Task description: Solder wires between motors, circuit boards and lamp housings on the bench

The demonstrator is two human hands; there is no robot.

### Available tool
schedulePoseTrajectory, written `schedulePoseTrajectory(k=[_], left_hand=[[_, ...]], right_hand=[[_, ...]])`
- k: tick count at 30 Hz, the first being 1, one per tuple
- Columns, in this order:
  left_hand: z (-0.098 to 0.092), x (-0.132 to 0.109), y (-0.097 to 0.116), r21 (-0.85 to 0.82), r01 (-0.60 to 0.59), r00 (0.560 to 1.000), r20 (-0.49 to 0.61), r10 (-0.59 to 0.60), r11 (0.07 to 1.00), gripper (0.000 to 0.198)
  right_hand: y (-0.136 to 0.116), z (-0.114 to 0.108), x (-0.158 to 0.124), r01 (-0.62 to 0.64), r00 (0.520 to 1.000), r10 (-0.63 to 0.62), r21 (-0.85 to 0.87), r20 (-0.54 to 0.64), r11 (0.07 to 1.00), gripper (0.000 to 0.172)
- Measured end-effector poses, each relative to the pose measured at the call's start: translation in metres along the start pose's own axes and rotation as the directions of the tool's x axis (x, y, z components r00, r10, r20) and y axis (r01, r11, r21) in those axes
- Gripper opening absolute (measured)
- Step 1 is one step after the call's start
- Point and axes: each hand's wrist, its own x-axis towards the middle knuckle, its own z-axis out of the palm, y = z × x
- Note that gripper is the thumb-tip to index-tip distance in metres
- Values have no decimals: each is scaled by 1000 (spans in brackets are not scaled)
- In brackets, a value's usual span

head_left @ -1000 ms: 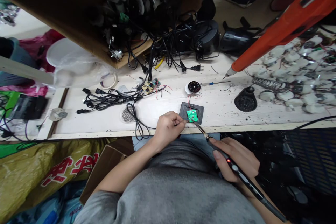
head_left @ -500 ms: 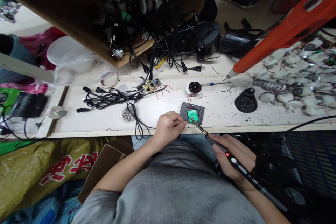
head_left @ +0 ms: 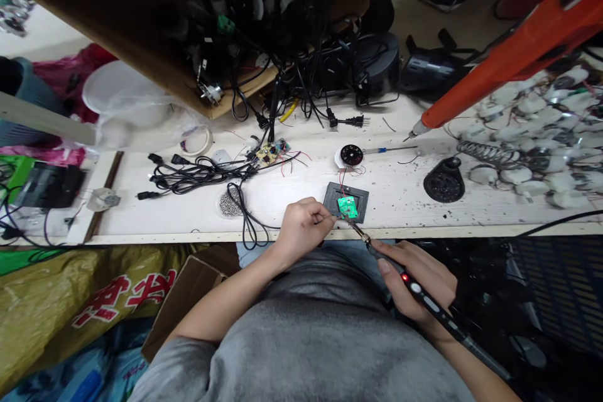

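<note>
A small green circuit board (head_left: pixel 347 206) lies on a dark square tray (head_left: pixel 362 195) near the bench's front edge. My left hand (head_left: pixel 304 226) is closed in a pinch just left of the board, on what looks like a thin wire; its tip is too small to make out fully. A black cord (head_left: pixel 257 223) runs behind this hand. My right hand (head_left: pixel 419 279) grips a soldering iron (head_left: pixel 431 304) with a red light lit, its tip at the board's lower edge. Thin wires link the board to a round black-and-white part (head_left: pixel 351 156) behind it.
A screwdriver (head_left: pixel 396 149) lies behind the board, and an orange power screwdriver (head_left: pixel 509 56) slants in from the right. Several white motors (head_left: pixel 532 163) are piled at right. Coiled cords (head_left: pixel 188 176), a tin of metal wool (head_left: pixel 230 202) and a large cardboard box (head_left: pixel 155 69) stand left.
The iron's tip and my right hand have shifted very slightly left. The view has moved a little. My left hand keeps its pinch beside the board.
</note>
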Motion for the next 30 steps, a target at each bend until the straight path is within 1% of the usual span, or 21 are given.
schedulePoseTrajectory(k=[7,12,17,21,26,30], left_hand=[[1,0,2,12,48,999,0,-48,999,20],[1,0,2,24,39,999,0,-39,999,20],[1,1,1,41,46,999,2,-47,998,21],[1,1,2,38,43,999,-3,-43,998,21],[1,1,2,38,46,999,-2,-46,998,22],[1,2,2,42,68,998,5,-68,997,21]], right_hand=[[0,1,-1,-12,1000,12,-16,-10,1000,30],[-2,-3,-2,-54,998,54,11,-13,998,33],[-3,-8,-3,-46,998,45,-25,-35,999,39],[-5,-10,2,-44,999,44,-36,-7,998,36],[-7,-12,6,-32,999,32,-42,-3,999,32],[-4,-11,3,-44,999,44,-29,-6,999,34]])
